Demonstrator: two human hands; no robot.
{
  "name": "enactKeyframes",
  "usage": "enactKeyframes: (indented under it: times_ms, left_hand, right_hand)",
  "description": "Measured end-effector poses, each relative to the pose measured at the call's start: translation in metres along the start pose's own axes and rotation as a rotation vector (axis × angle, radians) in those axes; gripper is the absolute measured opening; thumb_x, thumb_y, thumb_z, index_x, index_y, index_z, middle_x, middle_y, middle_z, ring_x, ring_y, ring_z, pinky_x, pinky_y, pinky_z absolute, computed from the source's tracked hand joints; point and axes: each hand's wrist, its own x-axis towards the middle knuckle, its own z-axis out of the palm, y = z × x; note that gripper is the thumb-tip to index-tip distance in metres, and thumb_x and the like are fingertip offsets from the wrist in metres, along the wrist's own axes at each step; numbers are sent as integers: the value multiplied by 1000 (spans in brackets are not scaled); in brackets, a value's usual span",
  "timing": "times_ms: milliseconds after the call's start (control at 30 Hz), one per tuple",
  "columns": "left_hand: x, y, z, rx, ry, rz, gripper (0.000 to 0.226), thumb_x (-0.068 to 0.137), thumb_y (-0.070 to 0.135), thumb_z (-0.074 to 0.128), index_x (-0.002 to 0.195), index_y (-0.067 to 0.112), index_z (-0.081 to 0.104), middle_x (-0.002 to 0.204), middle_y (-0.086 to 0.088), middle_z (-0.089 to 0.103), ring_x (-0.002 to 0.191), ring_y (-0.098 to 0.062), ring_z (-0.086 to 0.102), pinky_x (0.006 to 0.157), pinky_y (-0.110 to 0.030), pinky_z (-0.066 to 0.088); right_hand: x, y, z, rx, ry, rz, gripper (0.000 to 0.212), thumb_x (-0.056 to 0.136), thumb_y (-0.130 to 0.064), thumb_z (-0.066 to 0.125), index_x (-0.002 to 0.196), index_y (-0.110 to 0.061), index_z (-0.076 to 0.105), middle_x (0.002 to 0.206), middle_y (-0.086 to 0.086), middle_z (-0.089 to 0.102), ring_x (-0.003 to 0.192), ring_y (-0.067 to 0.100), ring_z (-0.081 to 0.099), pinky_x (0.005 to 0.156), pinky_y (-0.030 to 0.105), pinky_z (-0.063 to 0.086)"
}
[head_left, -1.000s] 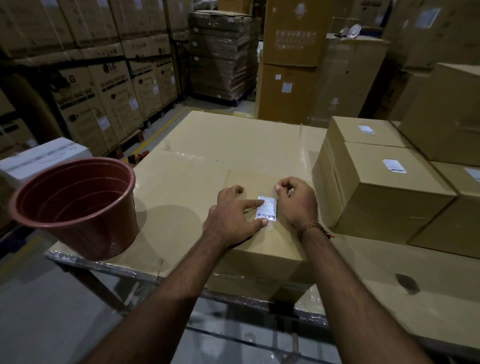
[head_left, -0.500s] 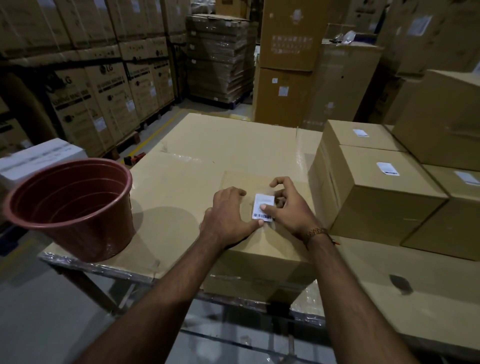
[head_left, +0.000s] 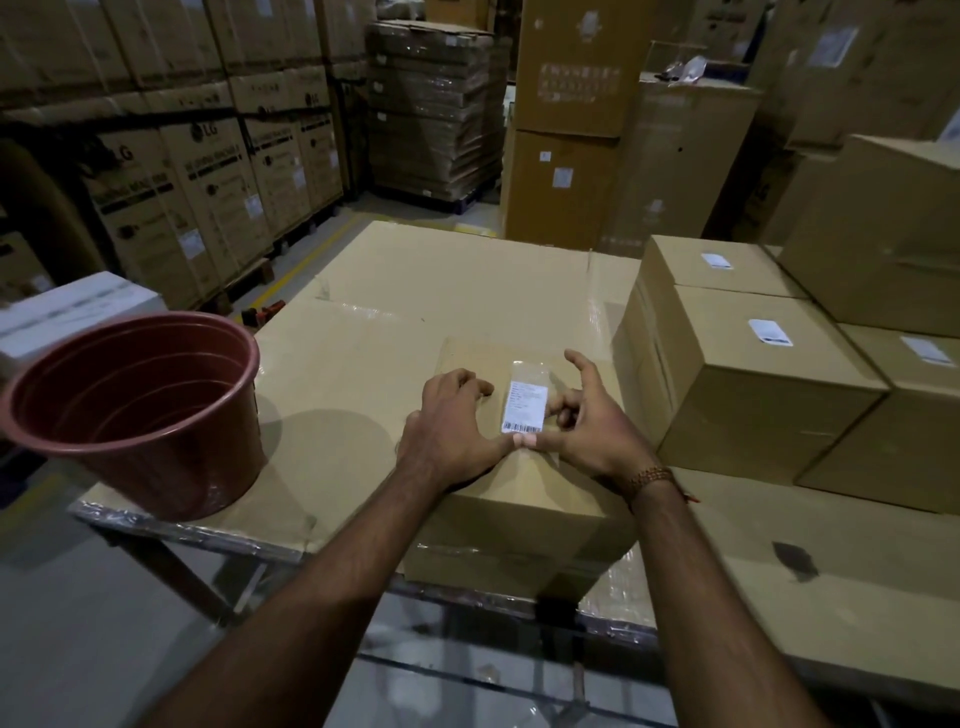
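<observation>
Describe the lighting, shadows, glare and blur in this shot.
Head view: dim overall, the far stacks murky; the pot throws a soft shadow rightward onto the cardboard tabletop; clear wrap glints at its far right; the label is brightest, barcode clear, fine print unreadable; wide-angle bowing tilts the left shelving.

Left forearm and right forearm, both bare, come up from the bottom edge and angle inward. Left hand lies palm down, knuckles raised, fingers bent under at the tips, thumb stretched out to the right. Right hand is tilted slightly on edge: index finger straight and lifted, pointing ahead; middle fingers curled in; thumb stretched left. The two thumb tips touch. Beaded bracelet on the right wrist.
</observation>
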Motion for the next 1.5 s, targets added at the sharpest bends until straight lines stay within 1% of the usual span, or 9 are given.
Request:
enactKeyframes:
  times_ms: [67,233,333,467,633,733,967,1167,1500]
  left_hand:
    - [0,0,0,3,1,-1,86,76,80,68,144,30,52,152,10,40,146,-9,25,106,-50,47]
    - [3,-6,-7,-46,-116,3,94,73,78,69,152,33,45,158,9,33,149,-8,19,113,-51,42]
    - [6,-7,-15,-98,-227,-17,104,67,72,70,158,33,39,162,7,26,149,-7,12,122,-50,32]
    - [8,-6,-19,-100,-286,-17,110,68,66,77,162,30,35,165,4,20,151,-10,9,126,-43,24]
    - [12,-4,-25,-100,-354,-9,107,78,50,88,165,25,31,167,1,16,153,-16,5,124,-32,14]
    - [12,-3,-26,-86,-351,-8,106,78,50,88,165,26,30,167,1,16,154,-17,5,123,-32,15]
    - [11,-1,-25,-68,-352,-10,108,78,52,87,165,26,28,168,1,16,154,-17,5,125,-37,17]
    - [11,-3,-24,-62,-350,-6,109,79,54,86,166,25,26,168,2,14,154,-18,5,126,-41,19]
    - [11,-4,-22,-43,-359,-1,112,80,59,83,167,25,22,170,3,11,155,-18,3,126,-43,18]
  right_hand:
    - [-1,2,3,-15,42,3,120,63,-30,103,160,-35,32,94,-1,72,75,4,56,78,27,53]
    - [2,0,5,-160,25,-43,49,79,-24,92,124,-29,73,77,-14,64,64,-1,51,68,25,49]
    - [2,-3,7,-178,-29,-55,30,87,-18,85,115,-28,80,74,-12,63,57,-4,50,59,13,45]
    - [3,-1,10,-224,-21,-70,20,81,-28,90,100,-27,81,72,-11,59,61,1,51,64,25,49]
    - [5,1,12,-288,16,-60,26,75,-37,94,86,-19,79,84,2,66,78,21,64,72,37,57]
    - [8,4,13,-306,41,-40,36,74,-41,94,78,-11,75,86,6,66,77,20,63,75,41,56]
    - [10,14,13,-299,55,-79,38,77,-49,89,87,-14,80,82,1,63,78,21,64,77,45,59]
    - [9,15,12,-310,40,-88,63,66,-73,72,89,-15,79,81,-3,61,83,19,61,80,47,58]
    - [9,19,11,-277,21,-105,64,72,-74,70,101,-18,80,86,-3,65,94,22,63,86,49,58]
